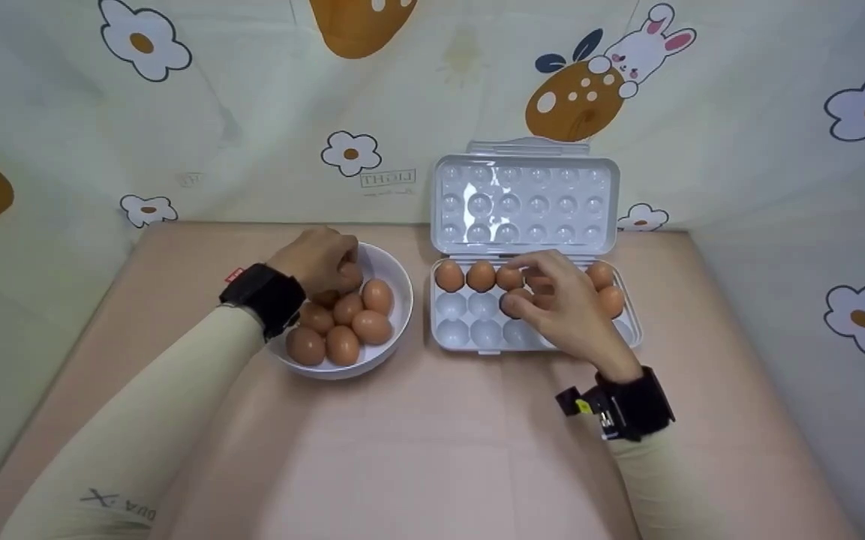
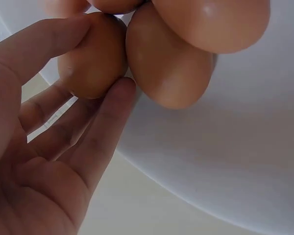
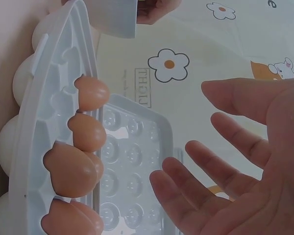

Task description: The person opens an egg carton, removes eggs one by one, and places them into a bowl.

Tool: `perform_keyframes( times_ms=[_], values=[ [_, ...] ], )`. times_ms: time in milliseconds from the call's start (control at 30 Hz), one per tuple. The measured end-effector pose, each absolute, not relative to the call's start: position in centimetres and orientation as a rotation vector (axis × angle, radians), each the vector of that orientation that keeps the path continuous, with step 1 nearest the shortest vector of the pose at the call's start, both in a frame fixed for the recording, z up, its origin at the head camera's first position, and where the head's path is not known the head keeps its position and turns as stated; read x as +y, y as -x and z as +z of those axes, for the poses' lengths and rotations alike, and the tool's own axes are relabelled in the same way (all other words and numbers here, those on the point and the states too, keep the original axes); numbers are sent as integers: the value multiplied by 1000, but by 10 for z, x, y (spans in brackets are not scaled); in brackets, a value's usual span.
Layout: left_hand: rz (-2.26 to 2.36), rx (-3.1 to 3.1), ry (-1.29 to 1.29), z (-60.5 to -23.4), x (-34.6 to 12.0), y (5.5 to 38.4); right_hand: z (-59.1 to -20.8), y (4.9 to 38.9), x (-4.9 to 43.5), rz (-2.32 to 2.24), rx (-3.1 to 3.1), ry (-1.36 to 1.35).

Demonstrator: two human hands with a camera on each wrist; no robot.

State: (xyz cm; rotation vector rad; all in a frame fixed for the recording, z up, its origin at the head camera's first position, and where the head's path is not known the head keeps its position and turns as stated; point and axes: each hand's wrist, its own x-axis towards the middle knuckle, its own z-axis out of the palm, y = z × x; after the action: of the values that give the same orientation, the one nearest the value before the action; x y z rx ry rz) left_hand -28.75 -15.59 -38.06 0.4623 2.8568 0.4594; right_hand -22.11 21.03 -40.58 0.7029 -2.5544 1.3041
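Note:
My left hand (image 1: 316, 262) reaches into the white bowl (image 1: 404, 315) and grips a brown egg (image 2: 93, 61) between thumb and fingers. Several more brown eggs (image 1: 342, 345) lie in the bowl, one of them (image 2: 169, 63) close beside the gripped egg. Over the white egg carton (image 1: 486, 331), my right hand (image 1: 571, 311) has its fingers spread, and the right wrist view shows nothing in it. Brown eggs (image 3: 71, 169) sit in several of the carton's cups, partly hidden by the right hand in the head view.
The carton's dimpled lid (image 1: 524, 202) stands raised at the back, near the patterned cloth (image 1: 267, 112). Bowl and carton stand side by side on the pinkish table (image 1: 417, 450), with a small gap between them. Each wrist wears a black strap (image 1: 638, 405).

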Motion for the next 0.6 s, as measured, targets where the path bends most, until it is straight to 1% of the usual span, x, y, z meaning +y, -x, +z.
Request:
perform_keyframes(
  times_ms=[300, 600],
  values=[
    [493, 2826, -397, -380, -152, 283, -407, 222, 212, 1308, -2556, -709],
    [506, 2826, -392, -387, -154, 288, -406, 223, 213, 1321, -2558, -705]
  ],
)
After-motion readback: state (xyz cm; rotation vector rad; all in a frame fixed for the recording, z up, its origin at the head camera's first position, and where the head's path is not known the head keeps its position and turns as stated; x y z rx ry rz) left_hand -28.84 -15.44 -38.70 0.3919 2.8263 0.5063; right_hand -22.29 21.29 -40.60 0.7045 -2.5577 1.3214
